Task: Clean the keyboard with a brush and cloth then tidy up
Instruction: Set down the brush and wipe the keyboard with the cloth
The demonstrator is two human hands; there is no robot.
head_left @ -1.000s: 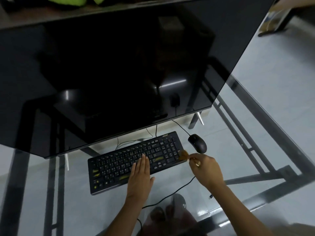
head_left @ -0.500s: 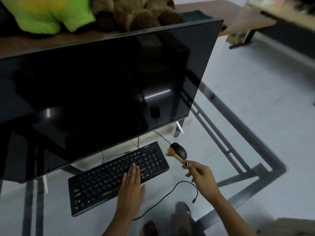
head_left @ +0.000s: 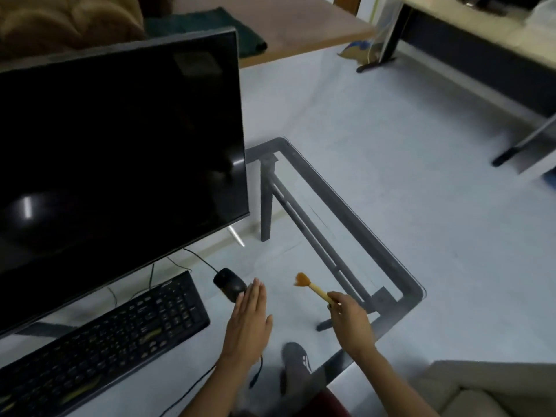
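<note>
Black keyboard (head_left: 99, 347) flat on glass table (head_left: 400, 278) below dark monitor (head_left: 120, 152), black mouse (head_left: 229, 283) just right of it, left hand (head_left: 248, 323) flat, fingers straight and together, tips beside mouse, right hand (head_left: 350, 322) fingers pinching brush (head_left: 313, 288) handle, orange bristles raised, pointing up-left.

The right hand (head_left: 350, 319) pinches the pale handle of a small brush (head_left: 313, 288), bristles raised above the glass desk (head_left: 391, 263). The left hand (head_left: 249, 322) hovers flat, fingers together, between the black keyboard (head_left: 99, 338) and brush, fingertips beside the mouse (head_left: 229, 282).
</note>
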